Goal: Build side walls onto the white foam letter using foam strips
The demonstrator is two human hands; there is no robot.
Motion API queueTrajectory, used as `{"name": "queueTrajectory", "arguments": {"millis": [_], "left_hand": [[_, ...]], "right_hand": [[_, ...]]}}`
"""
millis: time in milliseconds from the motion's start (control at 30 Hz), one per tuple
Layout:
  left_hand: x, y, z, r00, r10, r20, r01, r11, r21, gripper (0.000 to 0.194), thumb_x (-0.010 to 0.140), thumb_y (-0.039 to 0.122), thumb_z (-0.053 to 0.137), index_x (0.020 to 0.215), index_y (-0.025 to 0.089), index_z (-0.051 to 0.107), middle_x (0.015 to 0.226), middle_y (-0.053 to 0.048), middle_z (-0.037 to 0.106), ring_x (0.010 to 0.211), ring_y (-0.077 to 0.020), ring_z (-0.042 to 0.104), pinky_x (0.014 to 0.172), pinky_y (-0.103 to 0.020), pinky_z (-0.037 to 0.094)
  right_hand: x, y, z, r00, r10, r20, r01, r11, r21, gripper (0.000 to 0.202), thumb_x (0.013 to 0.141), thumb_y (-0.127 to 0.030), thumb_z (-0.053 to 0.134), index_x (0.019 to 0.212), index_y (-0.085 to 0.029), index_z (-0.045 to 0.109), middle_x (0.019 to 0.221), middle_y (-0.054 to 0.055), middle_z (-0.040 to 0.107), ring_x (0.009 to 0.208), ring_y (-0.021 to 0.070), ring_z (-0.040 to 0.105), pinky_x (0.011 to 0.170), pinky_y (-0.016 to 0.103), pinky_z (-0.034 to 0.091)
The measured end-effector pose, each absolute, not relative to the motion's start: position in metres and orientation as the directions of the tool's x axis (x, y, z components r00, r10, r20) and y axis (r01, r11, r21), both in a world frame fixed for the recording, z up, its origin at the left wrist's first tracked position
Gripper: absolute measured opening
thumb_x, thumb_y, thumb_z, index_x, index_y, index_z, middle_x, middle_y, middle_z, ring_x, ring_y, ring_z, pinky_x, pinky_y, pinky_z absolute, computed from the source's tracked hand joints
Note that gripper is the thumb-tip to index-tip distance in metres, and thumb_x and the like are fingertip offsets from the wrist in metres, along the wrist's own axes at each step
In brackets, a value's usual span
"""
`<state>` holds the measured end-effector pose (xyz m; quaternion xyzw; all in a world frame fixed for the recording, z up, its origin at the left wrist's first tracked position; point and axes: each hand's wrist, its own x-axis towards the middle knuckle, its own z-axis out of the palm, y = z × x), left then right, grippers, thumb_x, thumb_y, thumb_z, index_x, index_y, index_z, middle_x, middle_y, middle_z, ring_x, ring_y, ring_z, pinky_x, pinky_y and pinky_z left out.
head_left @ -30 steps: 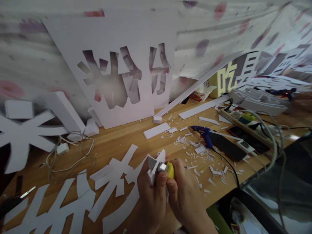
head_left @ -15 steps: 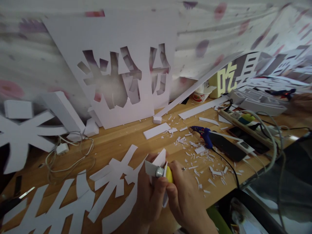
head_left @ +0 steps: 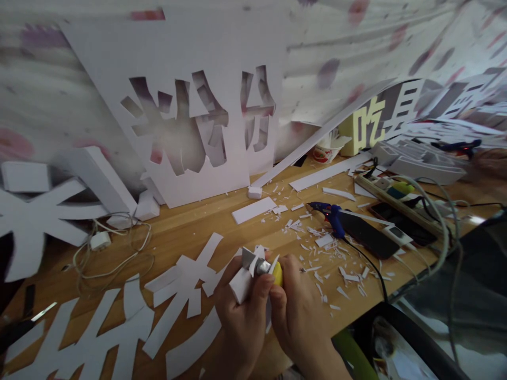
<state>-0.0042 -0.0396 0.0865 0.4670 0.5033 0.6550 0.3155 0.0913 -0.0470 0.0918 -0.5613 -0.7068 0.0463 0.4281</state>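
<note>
Near the table's front edge, my left hand (head_left: 242,311) is closed round a small white foam-board piece (head_left: 241,285). My right hand (head_left: 297,298) grips a yellow-handled tool (head_left: 278,273) with a metal collar and a flat grey blade, which lies against the white piece. A thin curled white sliver stands by the blade. Both thumbs are close together, touching or nearly so. Left of my hands lie flat white cut-out shapes (head_left: 186,279). A blue glue gun (head_left: 332,217) rests beyond my right hand, among many white scraps (head_left: 317,243).
White board with character-shaped holes (head_left: 206,184) leans at the back. A cable coil (head_left: 119,264) and a dark-handled knife (head_left: 18,332) are on the left. At right are a dark phone (head_left: 368,235), a power strip (head_left: 400,203), a cup (head_left: 327,153) and another person's hand (head_left: 491,163).
The white piece has turned in my left hand and now points down to the left. The blade sits slightly higher and more left, and my right hand has tilted a little.
</note>
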Motion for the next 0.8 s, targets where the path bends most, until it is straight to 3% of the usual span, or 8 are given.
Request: {"name": "queueTrajectory", "arguments": {"millis": [133,200,300,367,467,567,700,800], "left_hand": [[-0.004,-0.035,0.091,-0.482,0.803,0.352,0.111,-0.342,0.933,0.013,0.075,0.031,0.082,0.076,0.02,0.074,0.074,-0.002,0.077,0.065,-0.0164,0.073,0.065,-0.025,0.062],[-0.006,-0.032,0.095,-0.501,0.807,0.314,0.044,-0.338,0.94,0.021,0.072,0.036,0.084,0.077,0.019,0.074,0.074,-0.003,0.078,0.064,-0.0184,0.074,0.063,-0.027,0.062],[-0.01,-0.031,0.095,-0.347,0.915,0.208,-0.162,-0.277,0.947,0.046,0.068,0.06,0.08,0.081,0.017,0.073,0.072,-0.007,0.077,0.061,-0.0215,0.073,0.056,-0.029,0.061],[-0.013,-0.033,0.088,-0.227,0.946,0.23,-0.183,-0.273,0.944,0.054,0.072,0.069,0.072,0.083,0.016,0.073,0.073,-0.008,0.076,0.069,-0.0233,0.073,0.063,-0.031,0.062],[-0.016,-0.038,0.077,-0.21,0.929,0.305,-0.042,-0.321,0.946,0.041,0.081,0.058,0.07,0.088,0.018,0.073,0.077,-0.008,0.075,0.084,-0.0237,0.073,0.079,-0.033,0.061],[-0.018,-0.04,0.076,-0.225,0.891,0.395,0.117,-0.377,0.919,0.023,0.085,0.041,0.07,0.089,0.019,0.074,0.078,-0.005,0.075,0.079,-0.0204,0.073,0.077,-0.029,0.06],[-0.015,-0.038,0.086,-0.18,0.863,0.471,0.185,-0.441,0.878,0.015,0.089,0.031,0.065,0.092,0.021,0.076,0.081,-0.004,0.075,0.072,-0.0178,0.071,0.07,-0.028,0.059],[-0.01,-0.039,0.087,-0.244,0.852,0.463,0.186,-0.427,0.885,0.009,0.085,0.027,0.07,0.084,0.021,0.076,0.076,-0.002,0.075,0.069,-0.0179,0.071,0.068,-0.028,0.06]], "right_hand": [[0.094,-0.048,0.088,0.105,0.802,0.588,0.82,0.265,-0.508,0.041,0.105,-0.053,0.02,0.094,-0.024,0.047,0.072,0.0,0.057,0.05,0.0161,0.053,0.045,0.025,0.037],[0.099,-0.046,0.089,0.133,0.8,0.585,0.809,0.253,-0.53,0.042,0.105,-0.052,0.019,0.091,-0.023,0.047,0.068,0.0,0.057,0.05,0.0165,0.055,0.045,0.026,0.039],[0.103,-0.045,0.094,0.088,0.798,0.597,0.786,0.312,-0.533,0.042,0.106,-0.05,0.019,0.097,-0.023,0.05,0.075,0.002,0.061,0.059,0.0179,0.061,0.05,0.027,0.043],[0.103,-0.045,0.096,0.02,0.811,0.585,0.755,0.371,-0.54,0.041,0.105,-0.051,0.02,0.104,-0.024,0.052,0.082,0.003,0.063,0.065,0.0184,0.062,0.053,0.027,0.043],[0.099,-0.047,0.097,-0.052,0.847,0.529,0.695,0.411,-0.59,0.046,0.104,-0.055,0.019,0.119,-0.024,0.05,0.084,0.003,0.062,0.066,0.0183,0.06,0.053,0.027,0.043],[0.098,-0.049,0.094,-0.045,0.861,0.506,0.67,0.402,-0.624,0.05,0.104,-0.057,0.018,0.127,-0.025,0.049,0.081,0.002,0.06,0.063,0.0182,0.057,0.053,0.027,0.043],[0.098,-0.049,0.092,-0.018,0.86,0.511,0.687,0.381,-0.618,0.044,0.104,-0.056,0.019,0.114,-0.026,0.051,0.077,0.0,0.057,0.058,0.0168,0.053,0.05,0.026,0.039],[0.097,-0.048,0.093,-0.016,0.843,0.538,0.696,0.395,-0.599,0.042,0.105,-0.054,0.018,0.103,-0.026,0.049,0.077,0.0,0.058,0.058,0.016,0.054,0.05,0.025,0.039]]}}
